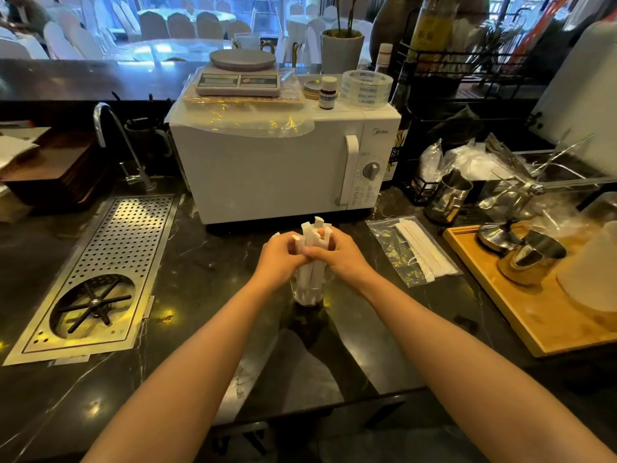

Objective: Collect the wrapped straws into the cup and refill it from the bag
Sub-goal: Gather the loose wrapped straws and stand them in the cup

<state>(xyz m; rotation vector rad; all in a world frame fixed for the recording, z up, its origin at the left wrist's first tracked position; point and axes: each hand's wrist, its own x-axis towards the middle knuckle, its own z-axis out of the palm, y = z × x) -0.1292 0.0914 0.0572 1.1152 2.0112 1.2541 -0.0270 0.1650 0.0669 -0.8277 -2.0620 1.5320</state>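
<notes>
A clear glass cup [309,292] stands upright on the dark counter in front of the microwave. A bundle of white paper-wrapped straws [312,237] stands in it, tops sticking out above my fingers. My left hand [283,259] and my right hand [340,257] are both closed around the bundle just above the cup's rim, one from each side. To the right lies a clear zip bag [397,252], flat on the counter, with several more wrapped straws [422,252] inside.
A white microwave [283,168] stands right behind the cup, with a scale [238,76] and tape rolls on top. A perforated metal rinser tray [100,275] is set in the counter at left. A wooden tray [534,305] with metal pitchers sits at right.
</notes>
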